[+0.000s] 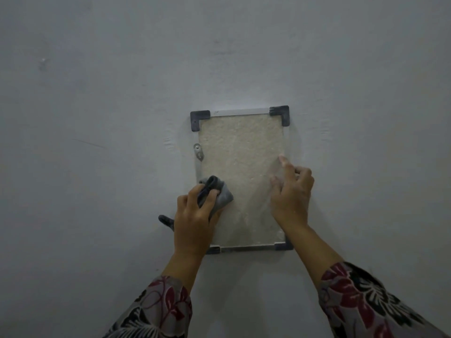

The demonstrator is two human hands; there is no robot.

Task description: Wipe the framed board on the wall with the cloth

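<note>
Grey wall (122, 118), bare and dim. Framed board (240, 167) hangs upright at centre, pale speckled face, dark corner caps; lower-left corner hidden behind the left wrist. Patterned sleeves (366, 303) cut off at the bottom edge. Right hand (291, 191) lies on the board's right edge, grip loose, holding nothing, blurred. Left hand (195, 213) grips a bunched grey cloth (217, 191) against the board's lower left. Dark hook-like item (166, 220) beside it, indistinct. Small metal bracket (198, 152) on left frame.
</note>
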